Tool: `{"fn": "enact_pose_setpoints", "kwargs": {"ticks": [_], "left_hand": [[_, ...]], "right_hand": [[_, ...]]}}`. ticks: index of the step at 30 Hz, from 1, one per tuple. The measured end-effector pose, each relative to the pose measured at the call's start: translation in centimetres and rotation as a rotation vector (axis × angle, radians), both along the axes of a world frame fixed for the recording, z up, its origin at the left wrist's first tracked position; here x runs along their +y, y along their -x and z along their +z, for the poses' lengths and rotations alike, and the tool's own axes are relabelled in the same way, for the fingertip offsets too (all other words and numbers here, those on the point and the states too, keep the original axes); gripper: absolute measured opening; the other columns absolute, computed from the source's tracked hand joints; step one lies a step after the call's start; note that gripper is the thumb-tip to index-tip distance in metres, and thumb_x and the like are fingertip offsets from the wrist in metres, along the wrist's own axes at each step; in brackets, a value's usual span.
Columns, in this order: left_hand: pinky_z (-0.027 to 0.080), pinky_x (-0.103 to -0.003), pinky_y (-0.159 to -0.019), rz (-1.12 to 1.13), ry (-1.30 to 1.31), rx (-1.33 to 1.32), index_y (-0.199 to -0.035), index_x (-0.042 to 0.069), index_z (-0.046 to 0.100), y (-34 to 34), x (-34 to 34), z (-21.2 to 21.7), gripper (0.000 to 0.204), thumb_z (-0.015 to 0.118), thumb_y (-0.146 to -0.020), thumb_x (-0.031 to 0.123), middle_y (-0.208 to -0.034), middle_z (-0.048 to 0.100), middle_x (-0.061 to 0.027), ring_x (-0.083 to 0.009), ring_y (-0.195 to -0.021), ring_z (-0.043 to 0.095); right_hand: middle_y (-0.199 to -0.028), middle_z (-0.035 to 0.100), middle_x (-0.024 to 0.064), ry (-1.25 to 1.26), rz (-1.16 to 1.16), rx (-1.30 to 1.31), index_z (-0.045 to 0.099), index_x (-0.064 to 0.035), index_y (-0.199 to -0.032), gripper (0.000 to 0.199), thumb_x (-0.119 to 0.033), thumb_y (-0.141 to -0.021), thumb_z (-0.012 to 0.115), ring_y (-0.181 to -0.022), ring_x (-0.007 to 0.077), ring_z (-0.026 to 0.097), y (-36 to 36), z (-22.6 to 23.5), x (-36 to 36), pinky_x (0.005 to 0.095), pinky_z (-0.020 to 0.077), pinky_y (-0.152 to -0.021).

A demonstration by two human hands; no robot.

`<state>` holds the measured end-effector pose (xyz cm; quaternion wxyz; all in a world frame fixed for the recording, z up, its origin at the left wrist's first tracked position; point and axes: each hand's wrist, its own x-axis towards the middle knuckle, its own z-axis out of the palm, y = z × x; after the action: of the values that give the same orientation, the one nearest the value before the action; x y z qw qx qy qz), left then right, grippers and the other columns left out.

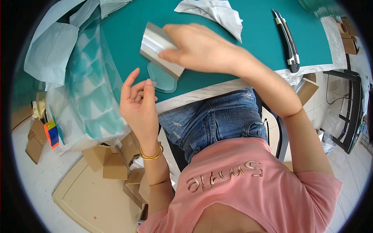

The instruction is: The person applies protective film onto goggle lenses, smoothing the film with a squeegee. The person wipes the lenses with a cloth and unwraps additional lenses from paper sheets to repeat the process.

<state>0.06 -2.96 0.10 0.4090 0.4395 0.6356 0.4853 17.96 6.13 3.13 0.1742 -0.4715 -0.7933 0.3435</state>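
Observation:
My right hand (194,48) is closed around a silver-grey rectangular block (152,42) with a shiny face. The block is tilted above the green mat, and its lower end overlaps a translucent, pale, rounded-corner piece (166,84) lying near the mat's front edge. Left of that piece is my left hand (139,93), with one finger stretched out and the others loosely curled. One fingertip is at the piece's left edge; whether it presses on it I cannot tell. No held object shows in the left hand.
A black-and-white utility knife (286,40) lies on the green mat (256,23) at right. A white cloth (215,13) is at the back. Clear plastic sheets (91,85) and a white pouch (52,54) cover the left side. Cardboard boxes (115,166) stand below the table.

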Motion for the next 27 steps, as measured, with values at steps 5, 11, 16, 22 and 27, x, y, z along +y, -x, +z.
{"fn": "enact_pose_setpoints", "kwargs": {"ticks": [5,11,16,22,27], "left_hand": [[0.045,-0.019,-0.060,0.014,0.015,-0.012,-0.124,-0.004,0.055,-0.1,-0.2,0.1,0.034,0.062,-0.092,0.002,-0.084,0.066,-0.0059,-0.0050,-0.066,0.055],[0.046,-0.019,-0.060,0.015,0.013,-0.031,-0.124,-0.005,0.055,0.1,-0.4,-0.1,0.034,0.061,-0.092,0.002,-0.087,0.068,-0.0083,-0.0054,-0.068,0.056],[0.047,-0.019,-0.061,0.013,-0.013,-0.037,-0.124,-0.005,0.055,0.3,-0.5,-0.4,0.032,0.060,-0.092,0.001,-0.087,0.069,-0.0083,-0.0056,-0.068,0.057],[0.043,-0.019,-0.050,0.064,0.003,0.008,-0.124,-0.003,0.055,-0.1,-0.5,-0.2,0.032,0.058,-0.093,0.003,-0.084,0.067,-0.0074,-0.0057,-0.062,0.056],[0.039,-0.018,-0.042,0.158,-0.104,-0.038,-0.127,-0.002,0.052,-0.1,-0.4,-0.6,0.033,0.054,-0.095,0.003,-0.084,0.065,-0.0081,-0.0054,-0.057,0.053]], "right_hand": [[-0.079,0.066,0.0259,-0.087,-0.077,-0.039,0.060,0.0066,-0.092,0.033,-0.025,-0.085,0.061,-0.078,0.0414,0.066,-0.5,0.0,0.6,0.0476,0.0516,-0.071],[-0.073,0.062,0.0275,0.010,0.006,0.014,0.054,0.0067,-0.096,0.035,-0.026,-0.088,0.061,-0.074,0.0438,0.062,1.6,-0.3,-1.8,0.0501,0.0475,-0.067],[-0.073,0.061,0.0280,-0.037,-0.016,0.025,0.053,0.0056,-0.092,0.032,-0.025,-0.089,0.061,-0.075,0.0454,0.061,0.5,0.1,-0.8,0.0504,0.0473,-0.067],[-0.069,0.060,0.0283,-0.040,0.003,0.081,0.051,0.0063,-0.090,0.031,-0.023,-0.088,0.062,-0.069,0.0465,0.061,2.0,-1.3,-2.8,0.0498,0.0472,-0.061],[-0.065,0.058,0.0257,-0.053,-0.017,0.101,0.052,0.0053,-0.089,0.031,-0.024,-0.088,0.063,-0.065,0.0465,0.058,1.2,-0.4,-1.8,0.0471,0.0458,-0.058]]}}
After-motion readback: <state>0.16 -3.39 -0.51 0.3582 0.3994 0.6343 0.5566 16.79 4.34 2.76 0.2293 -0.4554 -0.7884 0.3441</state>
